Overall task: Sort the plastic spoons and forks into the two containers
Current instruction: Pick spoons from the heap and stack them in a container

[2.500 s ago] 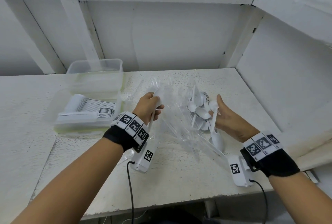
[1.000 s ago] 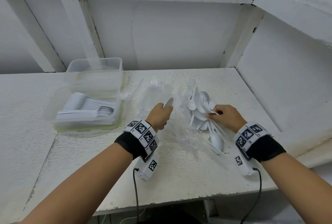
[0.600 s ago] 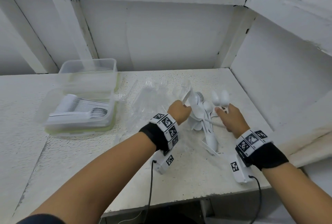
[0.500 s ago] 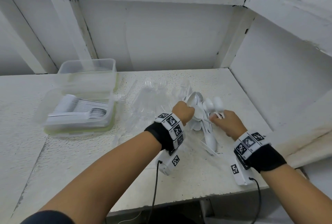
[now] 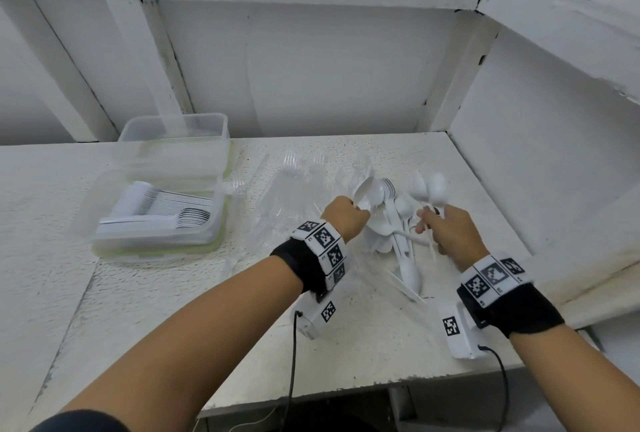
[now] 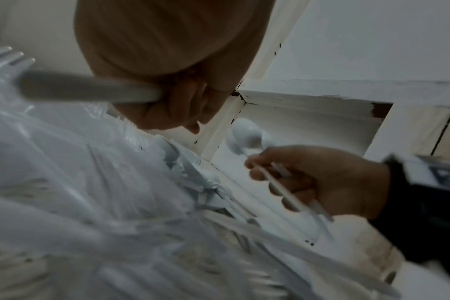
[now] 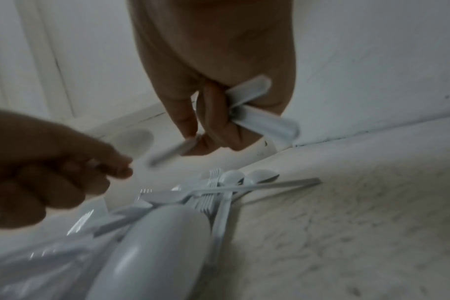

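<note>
My left hand (image 5: 346,218) is a fist gripping the handle of one white spoon (image 5: 369,193), its bowl sticking up over the pile of white spoons and forks (image 5: 394,237). In the left wrist view that hand (image 6: 167,85) clamps the blurred handle (image 6: 90,89). My right hand (image 5: 445,229) holds two white spoons (image 5: 429,187) by their handles, bowls up, just right of the pile. The right wrist view shows its fingers (image 7: 216,121) curled round the handles (image 7: 262,115). Two clear containers stand at the left: the near container (image 5: 104,223) holds stacked spoons, the far container (image 5: 176,140) looks empty.
A heap of clear plastic forks (image 5: 298,189) lies between the containers and the white pile. One white spoon (image 5: 410,270) lies nearer the table's front edge (image 5: 346,390). White walls close in at the back and right.
My left hand has carried its spoon rightward from the clear forks to the white pile. My right hand has lifted two spoons out of the pile, bowls up.
</note>
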